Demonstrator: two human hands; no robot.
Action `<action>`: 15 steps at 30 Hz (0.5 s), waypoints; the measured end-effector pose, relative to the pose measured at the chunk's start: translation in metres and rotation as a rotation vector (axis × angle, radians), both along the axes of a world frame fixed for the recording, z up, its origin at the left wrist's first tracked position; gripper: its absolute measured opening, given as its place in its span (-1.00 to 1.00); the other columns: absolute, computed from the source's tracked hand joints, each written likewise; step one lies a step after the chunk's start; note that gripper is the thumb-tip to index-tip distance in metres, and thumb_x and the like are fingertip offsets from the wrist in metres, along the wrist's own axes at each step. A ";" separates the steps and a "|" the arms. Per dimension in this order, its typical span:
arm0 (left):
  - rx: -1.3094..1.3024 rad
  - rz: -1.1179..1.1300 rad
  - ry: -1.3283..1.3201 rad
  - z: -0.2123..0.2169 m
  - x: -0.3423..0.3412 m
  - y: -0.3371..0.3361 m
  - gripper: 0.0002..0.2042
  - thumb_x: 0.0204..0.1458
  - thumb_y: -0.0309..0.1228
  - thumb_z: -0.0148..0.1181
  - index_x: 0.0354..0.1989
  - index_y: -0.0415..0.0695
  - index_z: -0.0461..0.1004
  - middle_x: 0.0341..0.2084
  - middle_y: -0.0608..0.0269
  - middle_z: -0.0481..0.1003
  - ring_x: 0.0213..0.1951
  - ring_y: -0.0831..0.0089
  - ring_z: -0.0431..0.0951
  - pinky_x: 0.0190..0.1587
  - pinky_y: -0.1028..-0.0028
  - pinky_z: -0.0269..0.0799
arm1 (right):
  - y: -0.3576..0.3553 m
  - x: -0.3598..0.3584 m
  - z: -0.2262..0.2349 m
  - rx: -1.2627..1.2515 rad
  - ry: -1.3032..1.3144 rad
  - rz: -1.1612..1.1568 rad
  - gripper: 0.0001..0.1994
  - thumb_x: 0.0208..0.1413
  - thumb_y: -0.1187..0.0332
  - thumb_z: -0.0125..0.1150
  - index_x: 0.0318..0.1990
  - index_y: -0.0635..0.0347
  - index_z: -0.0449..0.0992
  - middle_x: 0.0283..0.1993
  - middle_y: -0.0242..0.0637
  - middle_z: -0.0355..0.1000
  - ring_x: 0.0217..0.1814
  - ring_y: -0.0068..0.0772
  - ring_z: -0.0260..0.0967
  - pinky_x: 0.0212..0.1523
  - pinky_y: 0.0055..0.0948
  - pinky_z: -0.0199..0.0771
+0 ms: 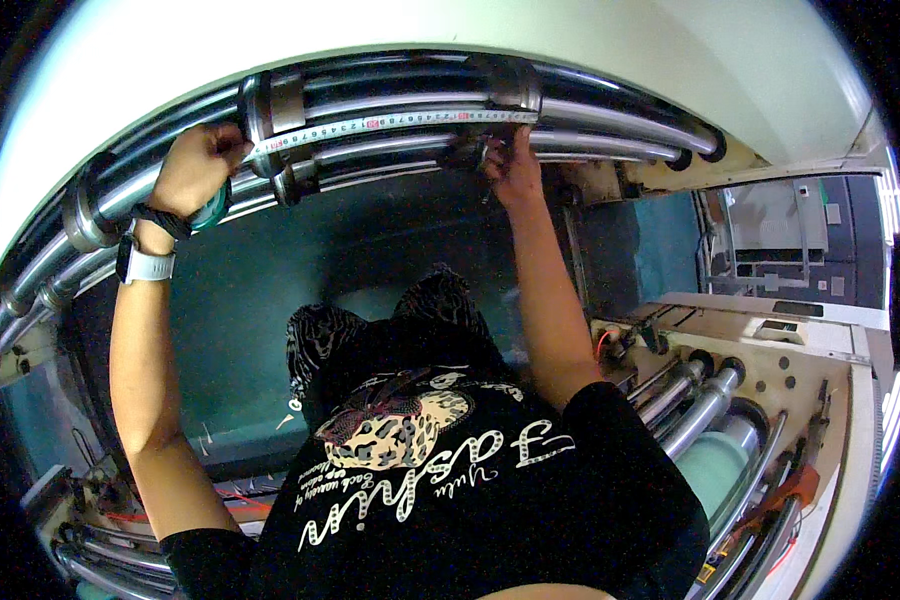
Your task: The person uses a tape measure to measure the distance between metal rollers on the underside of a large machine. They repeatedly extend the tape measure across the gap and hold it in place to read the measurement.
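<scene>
Machine bay: white panel (390, 25), its curved lower edge close above a bank of steel rods (620, 121). Rods ran left to right across the upper view, with dark collars (515, 85) around them. Below the rods' near edge lay the open room: dark green floor (260, 290), seen between the two forearms and as far back as the person's patterned trousers (335, 340).

Tape: one, white with red and black marks (390, 123), stretched nearly straight along the rods, from the left hand to a collar on the right.

Left hand (195, 165): fingers drawn narrow, holding the tape's left end; dark bracelet (160, 218) and white-strapped watch (150, 266) at the wrist.

Right hand (517, 178): fingers bent, at the tape's right end, beneath that collar; whether they gripped the tape could not be told.

Containers: rounded green case (213, 205) beside the left wrist, inside hidden; cream frame (850, 410) at lower right, with steel rollers (690, 424) and a pale green drum (715, 465) set within its walls.
</scene>
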State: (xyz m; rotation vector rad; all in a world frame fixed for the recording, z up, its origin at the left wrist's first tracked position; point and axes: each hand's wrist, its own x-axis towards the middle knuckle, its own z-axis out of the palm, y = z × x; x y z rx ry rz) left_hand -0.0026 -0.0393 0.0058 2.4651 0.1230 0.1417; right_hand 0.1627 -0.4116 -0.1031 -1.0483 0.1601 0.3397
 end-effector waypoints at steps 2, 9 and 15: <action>0.017 -0.001 0.044 0.001 0.001 0.000 -0.82 -0.08 -0.38 0.02 -0.52 -0.27 0.41 -0.74 0.13 0.35 -0.65 0.43 0.33 -0.50 0.46 0.23 | 0.000 -0.001 0.001 0.039 0.002 0.049 -0.61 -0.04 -0.02 0.07 -0.21 0.07 0.29 -0.45 -0.40 0.33 -0.55 -0.57 0.21 -0.67 -0.64 0.14; -0.011 -0.009 0.058 0.006 0.000 -0.002 -0.83 -0.08 -0.39 0.02 -0.52 -0.26 0.40 -0.73 0.12 0.36 -0.64 0.41 0.34 -0.49 0.45 0.22 | 0.000 -0.001 0.001 0.041 0.010 0.036 -0.61 -0.03 -0.02 0.06 -0.22 0.08 0.29 -0.45 -0.38 0.32 -0.56 -0.59 0.18 -0.69 -0.65 0.12; 0.049 -0.022 0.044 0.006 0.001 -0.001 -0.84 -0.09 -0.40 0.02 -0.51 -0.27 0.40 -0.71 0.10 0.37 -0.62 0.38 0.35 -0.49 0.43 0.23 | 0.000 0.000 -0.002 0.061 0.050 -0.010 -0.62 -0.05 0.01 0.10 -0.22 0.09 0.29 -0.46 -0.37 0.30 -0.55 -0.59 0.16 -0.66 -0.64 0.12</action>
